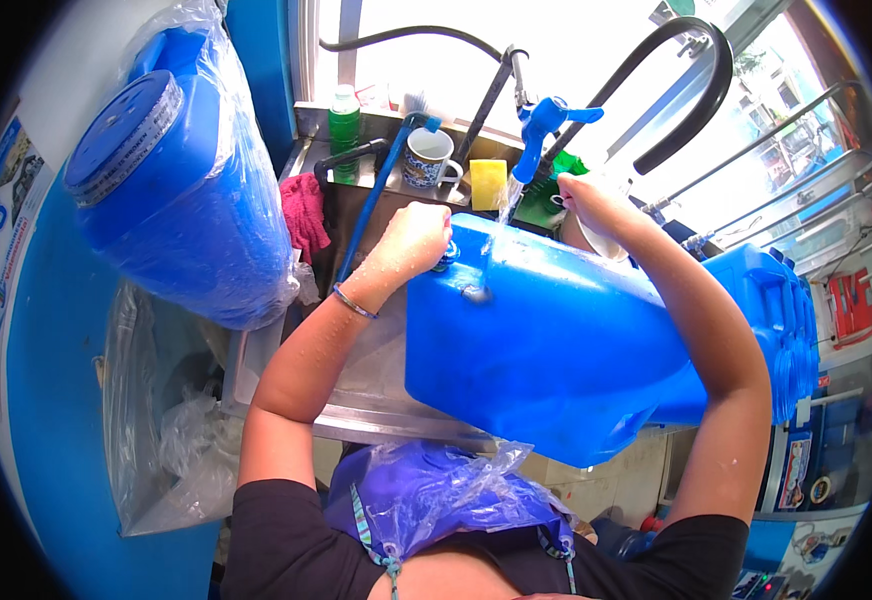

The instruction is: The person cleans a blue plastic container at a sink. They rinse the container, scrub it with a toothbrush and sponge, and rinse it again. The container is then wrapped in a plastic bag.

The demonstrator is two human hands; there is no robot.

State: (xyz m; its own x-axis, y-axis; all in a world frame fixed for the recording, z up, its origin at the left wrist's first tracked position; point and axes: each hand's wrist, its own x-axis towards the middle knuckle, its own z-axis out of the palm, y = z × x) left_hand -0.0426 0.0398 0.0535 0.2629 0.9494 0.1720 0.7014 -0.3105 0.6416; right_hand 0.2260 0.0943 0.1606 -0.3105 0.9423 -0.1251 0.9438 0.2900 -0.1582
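Observation:
A large blue plastic water container (533,337) lies tilted across the stainless steel sink (376,360). My left hand (415,236) closes around a small dark fitting (447,256) at the container's near-left end. Another small spout (473,293) protrudes beside it. Water runs from a blue-handled faucet (545,131) onto the container's upper surface. My right hand (597,201) is curled above the container's far side, right of the faucet. A white object (602,241) shows beneath that hand; its grip is hidden. Droplets cover my left forearm.
On the back ledge stand a green bottle (344,135), a patterned mug (428,159) and a yellow sponge (488,184). A blue-handled brush (380,195) leans there. A plastic-wrapped blue container (181,172) stands left; more blue containers (758,315) stand right. Black hose (717,67) arches overhead.

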